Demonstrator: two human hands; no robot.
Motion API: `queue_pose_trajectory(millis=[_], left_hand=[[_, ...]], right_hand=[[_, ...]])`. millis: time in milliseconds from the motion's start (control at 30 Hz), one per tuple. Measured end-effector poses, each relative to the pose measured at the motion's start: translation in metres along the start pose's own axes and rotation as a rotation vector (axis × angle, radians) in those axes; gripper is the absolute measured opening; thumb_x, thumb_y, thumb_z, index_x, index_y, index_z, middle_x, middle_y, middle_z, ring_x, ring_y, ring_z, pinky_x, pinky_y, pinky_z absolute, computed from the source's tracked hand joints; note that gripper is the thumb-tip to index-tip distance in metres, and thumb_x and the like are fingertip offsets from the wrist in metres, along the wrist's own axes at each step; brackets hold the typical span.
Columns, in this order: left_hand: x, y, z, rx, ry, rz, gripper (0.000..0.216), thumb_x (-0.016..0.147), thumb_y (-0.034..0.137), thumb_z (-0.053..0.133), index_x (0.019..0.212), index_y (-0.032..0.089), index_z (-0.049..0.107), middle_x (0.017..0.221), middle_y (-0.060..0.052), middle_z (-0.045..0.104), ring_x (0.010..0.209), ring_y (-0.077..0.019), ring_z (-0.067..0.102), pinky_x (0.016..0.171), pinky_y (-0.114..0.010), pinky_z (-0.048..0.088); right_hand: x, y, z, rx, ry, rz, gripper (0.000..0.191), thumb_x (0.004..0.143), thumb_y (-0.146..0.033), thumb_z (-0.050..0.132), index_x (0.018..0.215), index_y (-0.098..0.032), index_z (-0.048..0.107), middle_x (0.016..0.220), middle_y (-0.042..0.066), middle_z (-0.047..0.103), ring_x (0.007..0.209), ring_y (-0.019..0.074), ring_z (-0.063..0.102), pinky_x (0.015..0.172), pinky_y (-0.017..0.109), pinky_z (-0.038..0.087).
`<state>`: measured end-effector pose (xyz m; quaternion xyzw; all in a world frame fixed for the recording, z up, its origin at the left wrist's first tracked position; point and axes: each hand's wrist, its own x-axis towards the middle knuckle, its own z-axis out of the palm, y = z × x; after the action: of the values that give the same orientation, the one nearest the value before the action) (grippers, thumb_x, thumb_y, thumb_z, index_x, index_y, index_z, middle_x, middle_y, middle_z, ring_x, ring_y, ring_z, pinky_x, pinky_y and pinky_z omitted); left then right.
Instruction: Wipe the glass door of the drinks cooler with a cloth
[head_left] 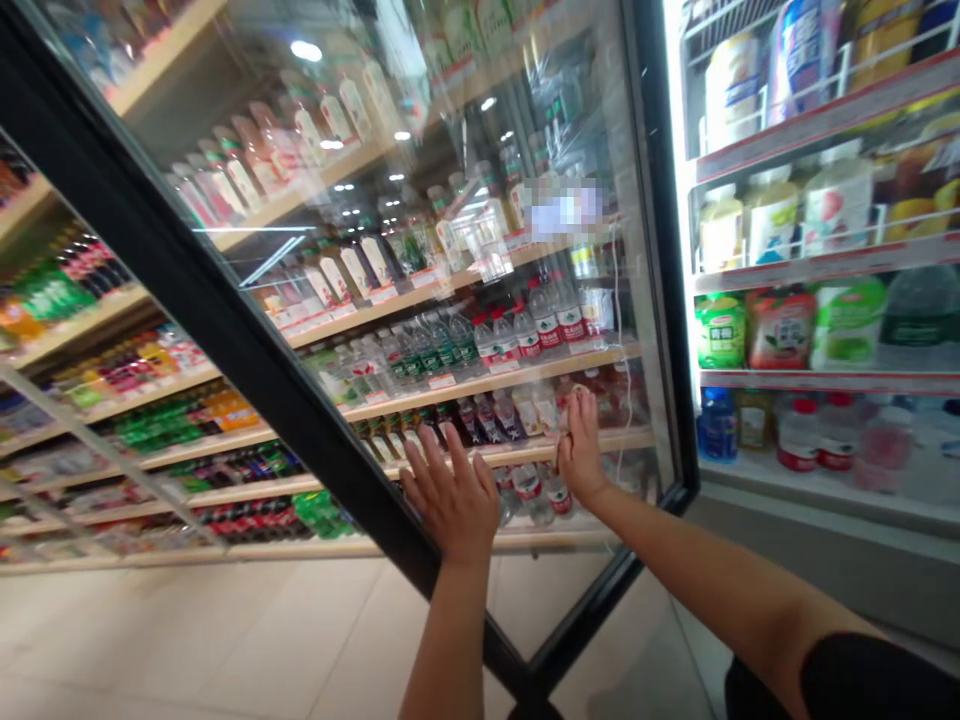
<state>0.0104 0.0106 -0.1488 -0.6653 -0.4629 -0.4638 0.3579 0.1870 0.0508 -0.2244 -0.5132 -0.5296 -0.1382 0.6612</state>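
Observation:
A black-framed glass cooler door stands swung out in front of me. My left hand lies flat against the glass near the door's lower frame, fingers spread and empty. My right hand presses the glass a little further right, fingers together and pointing up, holding nothing. Through and reflected in the glass I see shelves of drink bottles.
The open cooler on the right shows lit wire shelves with bottles, cartons and cans. Shelves of soft drinks run along the left. Pale floor tiles lie below. The door's lower corner sits close to my arms.

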Motion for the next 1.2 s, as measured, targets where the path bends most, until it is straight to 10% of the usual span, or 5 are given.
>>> queue_pose_trajectory(millis=[200, 433, 667, 900, 1200], left_hand=[[-0.046, -0.001, 0.018, 0.029, -0.093, -0.031, 0.07, 0.092, 0.032, 0.051, 0.155, 0.022, 0.022, 0.153, -0.018, 0.037, 0.148, -0.0375, 0.019, 0.116, -0.07, 0.017], [-0.043, -0.01, 0.02, -0.058, -0.144, -0.068, 0.061, 0.093, 0.034, 0.051, 0.15, 0.022, 0.035, 0.153, -0.018, 0.037, 0.147, -0.0365, 0.023, 0.117, -0.069, 0.014], [-0.044, -0.017, 0.033, 0.02, 0.033, 0.035, 0.069, 0.093, 0.032, 0.055, 0.154, 0.021, 0.024, 0.152, -0.017, 0.04, 0.149, -0.0334, 0.02, 0.119, -0.063, 0.016], [-0.046, -0.019, 0.032, -0.008, 0.126, 0.134, 0.069, 0.096, 0.04, 0.048, 0.154, 0.015, 0.021, 0.152, -0.022, 0.038, 0.148, -0.034, 0.023, 0.119, -0.06, 0.018], [-0.052, -0.026, 0.026, -0.099, 0.33, 0.214, 0.064, 0.101, 0.04, 0.029, 0.154, 0.007, 0.016, 0.158, -0.028, 0.018, 0.149, -0.0367, 0.017, 0.117, -0.058, 0.026]], right_hand=[[0.018, -0.042, 0.0, 0.025, -0.136, -0.253, 0.08, 0.087, -0.011, 0.037, 0.159, -0.028, 0.006, 0.165, 0.003, 0.017, 0.153, 0.0272, 0.008, 0.12, 0.061, 0.029], [-0.055, -0.002, 0.005, -0.086, -0.211, -0.479, 0.067, 0.086, -0.014, 0.043, 0.153, -0.021, 0.034, 0.147, 0.013, 0.051, 0.147, 0.0325, 0.031, 0.106, 0.06, 0.049], [0.041, -0.073, 0.007, -0.019, -0.176, -0.598, 0.056, 0.094, -0.016, 0.037, 0.15, -0.014, 0.038, 0.154, 0.013, 0.043, 0.152, 0.0258, 0.017, 0.119, 0.052, 0.033], [0.006, -0.046, 0.007, -0.043, -0.209, -0.756, 0.048, 0.095, -0.019, 0.042, 0.142, -0.016, 0.049, 0.143, 0.01, 0.057, 0.151, 0.0239, 0.023, 0.118, 0.046, 0.032], [0.06, -0.102, 0.022, -0.067, -0.319, -0.945, 0.053, 0.097, -0.021, 0.041, 0.15, -0.022, 0.038, 0.158, 0.001, 0.037, 0.152, 0.0191, 0.017, 0.122, 0.04, 0.022]])
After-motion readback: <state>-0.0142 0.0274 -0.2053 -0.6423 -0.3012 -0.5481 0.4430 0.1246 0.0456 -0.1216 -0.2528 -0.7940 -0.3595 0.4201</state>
